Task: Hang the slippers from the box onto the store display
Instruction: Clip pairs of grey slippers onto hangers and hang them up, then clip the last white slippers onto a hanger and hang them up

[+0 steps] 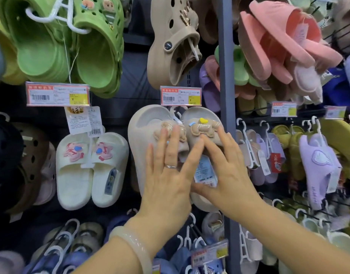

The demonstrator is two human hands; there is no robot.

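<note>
A beige pair of slippers [142, 135] with bear charms hangs on a white hanger [175, 113] from the display peg under a price tag [181, 95]. My left hand [166, 175] lies flat on the left slipper's strap, fingers spread, a ring on one finger. My right hand [223, 171] rests flat on the right slipper, fingers spread over its strap and its paper label [204, 171]. Neither hand closes around anything. The box is not in view.
Cream slippers [91, 171] hang to the left, green clogs [71, 42] above left, a tan clog [174, 40] directly above. A grey upright post [226, 76] stands just right of the beige pair. Pink, purple and yellow slippers crowd the right rack; blue ones hang below.
</note>
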